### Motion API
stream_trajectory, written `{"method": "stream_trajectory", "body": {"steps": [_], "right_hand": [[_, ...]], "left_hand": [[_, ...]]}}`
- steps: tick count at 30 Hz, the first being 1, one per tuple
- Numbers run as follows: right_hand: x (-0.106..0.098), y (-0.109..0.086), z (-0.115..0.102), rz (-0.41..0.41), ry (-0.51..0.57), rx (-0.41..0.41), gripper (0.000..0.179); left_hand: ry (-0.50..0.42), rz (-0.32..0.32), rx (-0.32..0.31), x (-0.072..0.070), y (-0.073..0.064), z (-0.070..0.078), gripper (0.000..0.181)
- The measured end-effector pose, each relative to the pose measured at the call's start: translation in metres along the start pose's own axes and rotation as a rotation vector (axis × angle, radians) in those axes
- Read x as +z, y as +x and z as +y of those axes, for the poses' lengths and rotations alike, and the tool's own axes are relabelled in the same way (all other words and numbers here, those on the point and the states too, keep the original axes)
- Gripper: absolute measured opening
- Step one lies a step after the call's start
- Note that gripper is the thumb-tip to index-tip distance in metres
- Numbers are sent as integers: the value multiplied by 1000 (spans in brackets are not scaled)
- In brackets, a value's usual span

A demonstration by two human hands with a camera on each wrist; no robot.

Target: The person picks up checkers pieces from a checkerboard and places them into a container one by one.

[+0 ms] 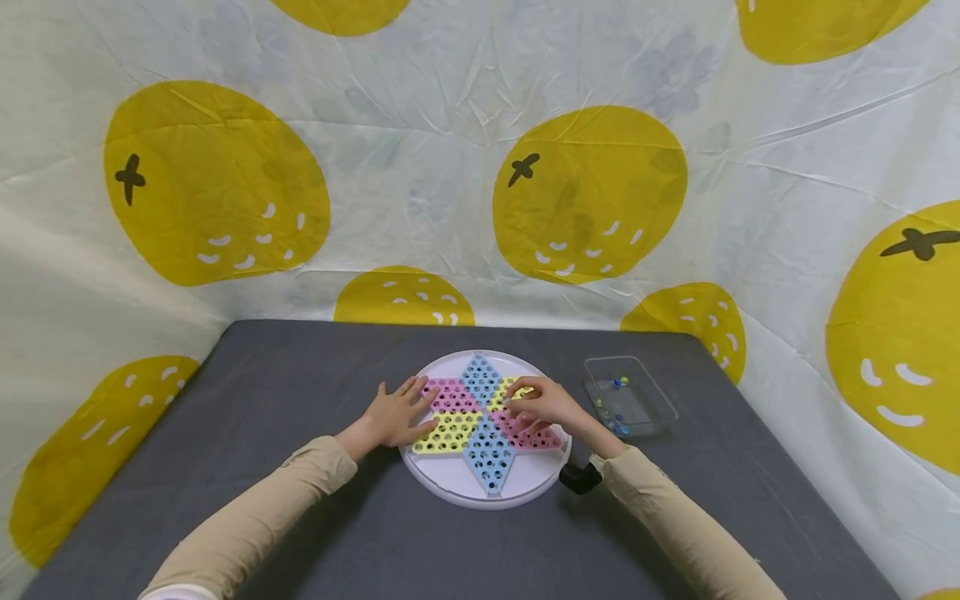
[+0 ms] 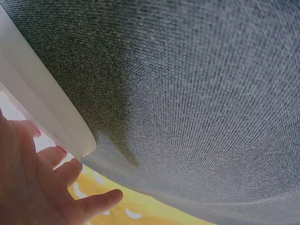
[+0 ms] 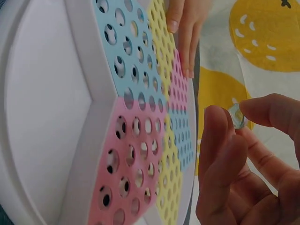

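Note:
A round white Chinese checkers board [image 1: 442, 472] lies on the table, its raised star divided into pink, yellow and blue sections full of holes. My left hand [image 1: 393, 415] rests at the board's left edge with fingers spread, the fingertips over the pink and yellow sections. Over the star's right side is my right hand [image 1: 551, 406], pinching a clear glass marble [image 3: 238, 116] between thumb and fingertip. In the right wrist view, the marble is held above the board's surface, and the left fingers [image 3: 186, 44] show at the far side.
To the right of the board stands a clear plastic box [image 1: 647, 390] with several marbles [image 1: 621, 382], some blue and some yellow-green. Dark grey cloth [image 1: 315, 367] covers the table. A white curtain [image 1: 420, 192] with big yellow fruit prints hangs behind and at both sides.

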State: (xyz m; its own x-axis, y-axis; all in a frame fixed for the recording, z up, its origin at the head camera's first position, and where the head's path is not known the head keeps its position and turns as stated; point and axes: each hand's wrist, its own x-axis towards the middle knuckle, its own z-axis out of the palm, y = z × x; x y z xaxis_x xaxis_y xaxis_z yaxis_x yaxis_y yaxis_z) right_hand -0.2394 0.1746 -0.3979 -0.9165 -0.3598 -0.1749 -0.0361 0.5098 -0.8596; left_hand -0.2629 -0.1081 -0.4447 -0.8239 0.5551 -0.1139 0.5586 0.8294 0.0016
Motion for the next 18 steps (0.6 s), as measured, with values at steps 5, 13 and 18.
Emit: {"method": "stream_trajectory", "body": {"steps": [5, 13, 18], "right_hand": [[-11, -7, 2, 17, -12, 5, 27], [-26, -19, 7, 27, -15, -18, 27], [-35, -28, 13, 50, -18, 13, 27]], "left_hand": [[13, -2, -4, 1, 0, 0, 62], [14, -11, -14, -1, 0, 0, 62], [11, -15, -11, -2, -1, 0, 62]]}}
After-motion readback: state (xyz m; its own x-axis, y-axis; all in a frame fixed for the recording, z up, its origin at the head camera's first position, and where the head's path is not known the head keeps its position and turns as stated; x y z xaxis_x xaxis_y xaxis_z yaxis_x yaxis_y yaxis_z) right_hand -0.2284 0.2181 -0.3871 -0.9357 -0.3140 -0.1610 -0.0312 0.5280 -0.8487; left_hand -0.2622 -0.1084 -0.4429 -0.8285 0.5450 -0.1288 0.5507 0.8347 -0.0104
